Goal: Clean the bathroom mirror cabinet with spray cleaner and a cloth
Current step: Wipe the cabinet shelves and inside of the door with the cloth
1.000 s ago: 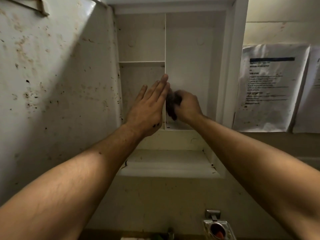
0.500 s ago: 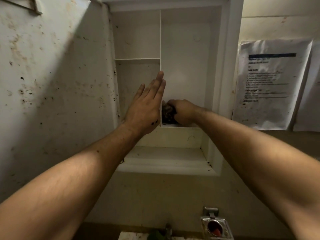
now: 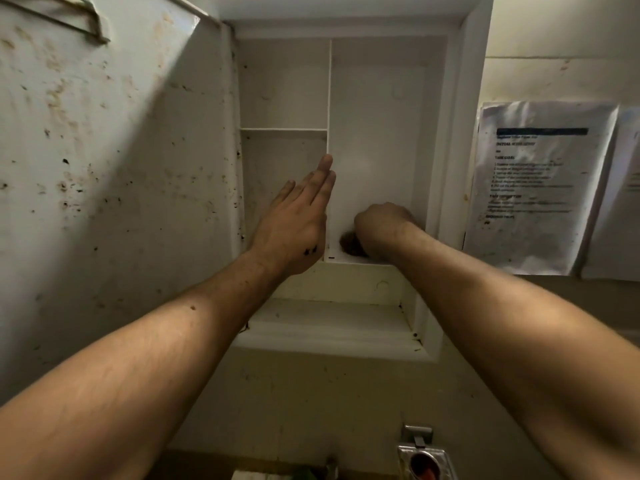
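The white cabinet (image 3: 377, 98) hangs open on the wall, its inside bare, with a vertical divider (image 3: 329, 95) and a short shelf (image 3: 284, 129) on the left. My right hand (image 3: 381, 230) is closed on a dark cloth (image 3: 350, 242) and presses it onto the floor of the right compartment, low against the back wall. My left hand (image 3: 298, 223) is flat with fingers together, resting against the divider's front edge. The stained, speckled inner face of the cabinet door (image 3: 104, 168) stands open at the left. No spray bottle is in sight.
A lower open ledge (image 3: 332, 317) of the cabinet lies under the compartments. Printed paper sheets (image 3: 540, 188) hang on the wall at the right. A metal fixture with a red part (image 3: 424, 459) sits at the bottom edge, beside a tap (image 3: 331, 467).
My right hand has gone down and to the right with the cloth, from mid-height beside the divider to the compartment floor. My left hand has stayed on the divider.
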